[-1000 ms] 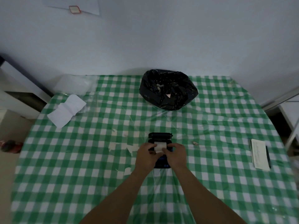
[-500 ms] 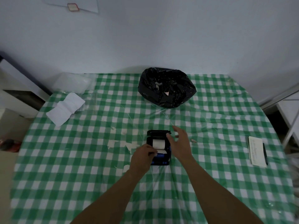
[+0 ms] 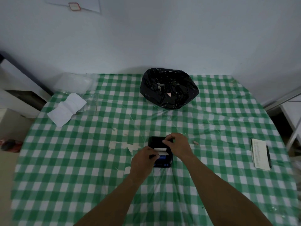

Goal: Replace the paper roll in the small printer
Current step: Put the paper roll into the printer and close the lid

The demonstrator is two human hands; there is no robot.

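A small black printer (image 3: 162, 162) with a blue front panel lies on the green checked tablecloth (image 3: 97, 160) in front of me. Its black lid (image 3: 154, 141) is partly lowered over the compartment, where a white strip of the paper roll (image 3: 160, 150) shows. My right hand (image 3: 177, 144) rests on the lid's far right corner, fingers curled over its edge. My left hand (image 3: 143, 159) grips the printer's left side, with a thumb and finger at the paper's loose end.
A black rubbish bag (image 3: 169, 88) with scraps inside stands at the far middle. Folded white paper (image 3: 66, 109) and a clear plastic bag (image 3: 73, 84) lie far left. A notepad with a pen (image 3: 260, 154) lies right. Small paper scraps (image 3: 125, 145) lie left of the printer.
My right hand lifted off the paper roll, reached to the far side and now has the lid, which has come down towards the compartment. My left hand has stayed on the printer's left side.
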